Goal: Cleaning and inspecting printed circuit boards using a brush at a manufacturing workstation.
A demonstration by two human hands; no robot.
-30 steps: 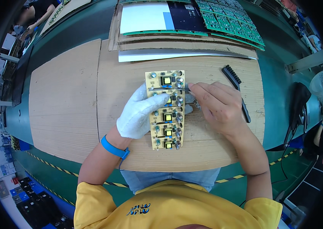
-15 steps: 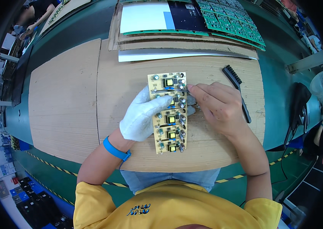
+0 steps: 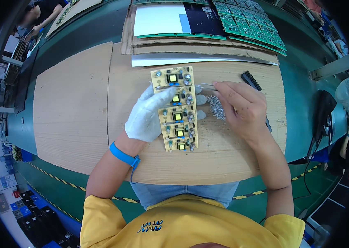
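Observation:
My left hand [image 3: 147, 113], in a white glove and with a blue band at the wrist, grips a tan circuit board panel [image 3: 168, 142]. Its thumb lies across the face, and gloved fingertips show past the panel's right edge. Several like sections run down the panel, each with a yellow-topped transformer and small round capacitors. My bare right hand [image 3: 242, 109] pinches a thin metal tool, seemingly tweezers [image 3: 208, 86], whose tip is just right of the panel. Beside that hand a pile of small silvery bits [image 3: 216, 108] lies on the cardboard.
Behind my right hand lies a black brush [image 3: 251, 80], partly covered. Green circuit boards [image 3: 251, 27] and a white sheet [image 3: 158, 18] rest on cardboard layers at the back. Cardboard [image 3: 71, 111] covers the green bench. Another person's arm [image 3: 44, 25] shows at far left.
The panel and my left hand have shifted up and left. My right hand has drawn the tool off the panel to the right, and the silvery pile has come into view.

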